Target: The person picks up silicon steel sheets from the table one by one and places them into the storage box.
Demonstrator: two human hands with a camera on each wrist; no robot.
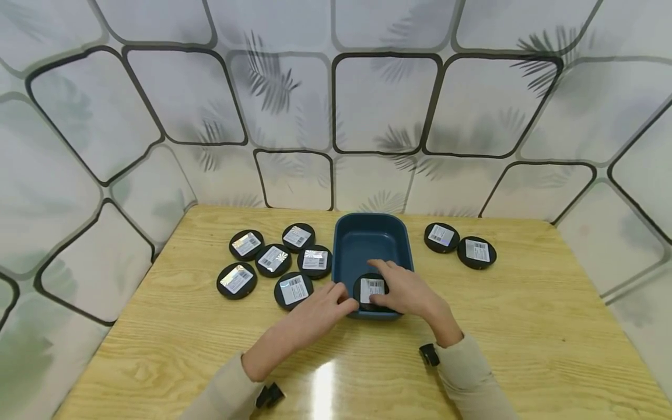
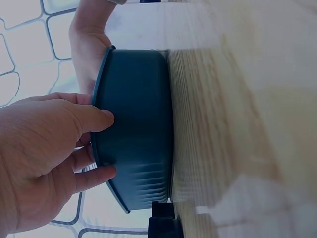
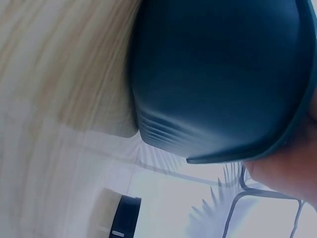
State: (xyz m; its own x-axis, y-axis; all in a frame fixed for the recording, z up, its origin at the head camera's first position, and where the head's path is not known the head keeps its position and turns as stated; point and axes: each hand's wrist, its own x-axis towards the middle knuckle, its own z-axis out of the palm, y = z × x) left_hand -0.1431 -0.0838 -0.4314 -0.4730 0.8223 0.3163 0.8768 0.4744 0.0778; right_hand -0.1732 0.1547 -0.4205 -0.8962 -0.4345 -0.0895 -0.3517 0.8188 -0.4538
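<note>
A dark blue rectangular bin [image 1: 343, 233] stands on the wooden table. My left hand [image 1: 317, 312] holds its near left rim. In the left wrist view, the thumb [image 2: 101, 120] lies on the bin's outer wall and some fingers pass behind the rim. Inside the near end of the bin is a round black disc [image 1: 359, 294] with a white barcode label. Over this disc is my right hand [image 1: 409, 290], thumb across its face and index finger stretched out beyond its far edge. The other fingers are hidden, and contact with the disc cannot be told.
Left of the bin lie several similar labelled black discs [image 1: 236, 281], the nearest [image 1: 294, 290] beside my left hand. Two more discs [image 1: 441, 237] lie right of the bin. A patterned fabric wall [image 1: 294, 181] rises behind the table [image 1: 525, 326].
</note>
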